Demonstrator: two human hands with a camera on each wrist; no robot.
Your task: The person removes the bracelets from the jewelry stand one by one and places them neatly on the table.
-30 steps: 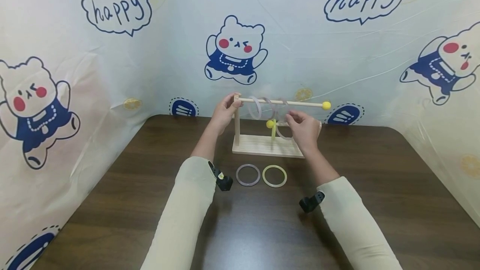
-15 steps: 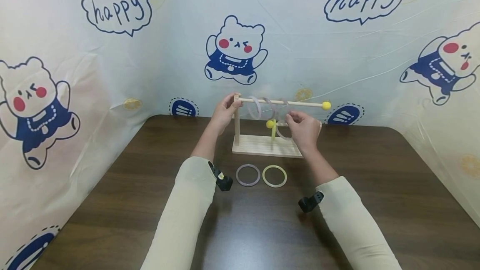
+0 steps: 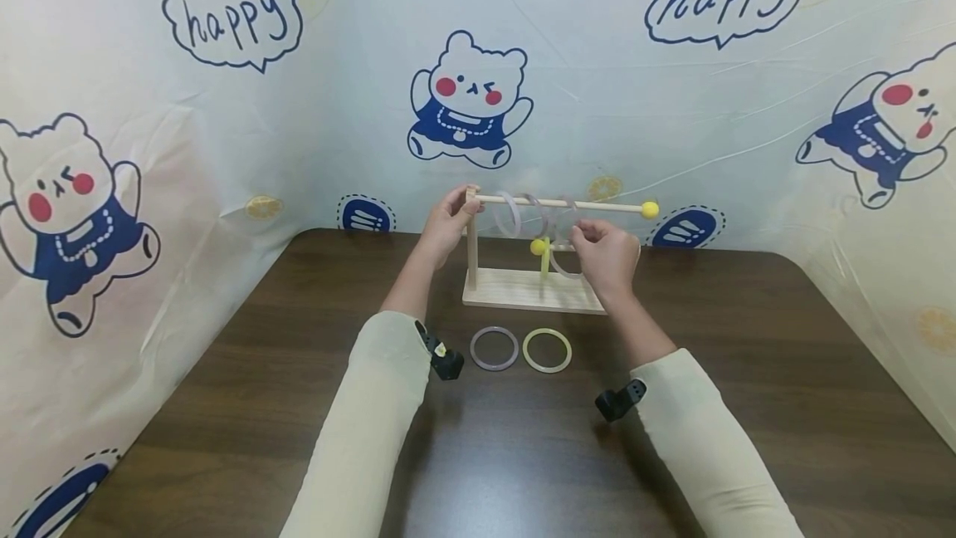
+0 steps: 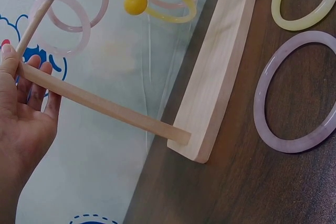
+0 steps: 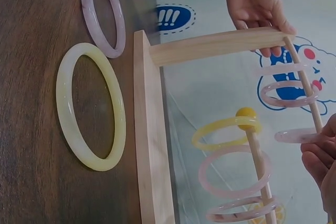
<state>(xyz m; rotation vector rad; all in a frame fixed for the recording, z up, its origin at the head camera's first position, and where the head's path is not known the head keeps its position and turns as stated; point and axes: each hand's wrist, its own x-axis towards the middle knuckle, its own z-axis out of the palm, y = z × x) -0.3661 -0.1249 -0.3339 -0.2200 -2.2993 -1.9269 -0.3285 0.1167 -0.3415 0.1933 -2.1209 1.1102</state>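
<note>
A wooden bangle stand [image 3: 515, 291] stands on the table, its upper rod [image 3: 608, 207] ending in a yellow ball [image 3: 650, 209]. My left hand [image 3: 444, 229] holds the top of its post [image 4: 105, 103], where the rod meets it. Out along that rod, my right hand [image 3: 611, 262] pinches a pale pink bangle [image 5: 293, 136] that hangs there. Between the hands hang another pale bangle [image 5: 278, 70] and a mauve bangle [image 4: 105, 2]. On the lower rod [image 5: 257, 153] are a yellow bangle [image 5: 218, 124] and several pink ones. The right fingertips are partly cut off in the right wrist view.
In front of the stand, a lilac bangle [image 3: 474, 349] and a pale yellow bangle [image 3: 526, 350] lie flat on the brown table [image 3: 508, 455]. Behind the stand rises a printed cloth backdrop [image 3: 358, 106]. Each sleeve cuff carries a small black camera.
Almost nothing differs. My right hand and cuff shift by a hair at the upper rod; the left hand, the stand and the bangles on the table stay put.
</note>
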